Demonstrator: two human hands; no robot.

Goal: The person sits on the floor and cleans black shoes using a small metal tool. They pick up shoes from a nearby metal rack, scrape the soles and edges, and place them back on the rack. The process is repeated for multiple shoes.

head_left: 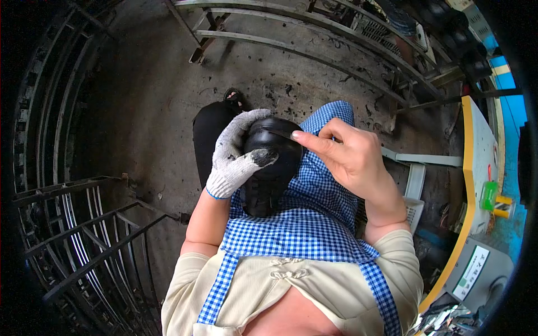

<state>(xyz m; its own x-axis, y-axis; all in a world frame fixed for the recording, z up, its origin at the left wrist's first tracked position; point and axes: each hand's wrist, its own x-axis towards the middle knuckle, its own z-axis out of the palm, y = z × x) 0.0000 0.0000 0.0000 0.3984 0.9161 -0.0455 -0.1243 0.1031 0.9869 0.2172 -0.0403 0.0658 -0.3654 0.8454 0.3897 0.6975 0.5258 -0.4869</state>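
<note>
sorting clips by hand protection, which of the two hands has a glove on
The left hand wears a white knit glove with a grimy thumb tip and cups the black leather piece. The right hand is bare, its fingers pinching at the piece's top edge.

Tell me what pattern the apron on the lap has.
Blue-and-white check; the apron shows best in the head view.

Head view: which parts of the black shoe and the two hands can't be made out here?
- Black leather shoe: its far side is covered by the gloved left hand; its sole faces away, unseen.
- Bare right hand: a thin dark thing at its fingertips is too small to identify.
- Left palm: turned to the shoe, so the grip itself is hidden.
- Checked apron: hides the lap under the shoe.
</note>
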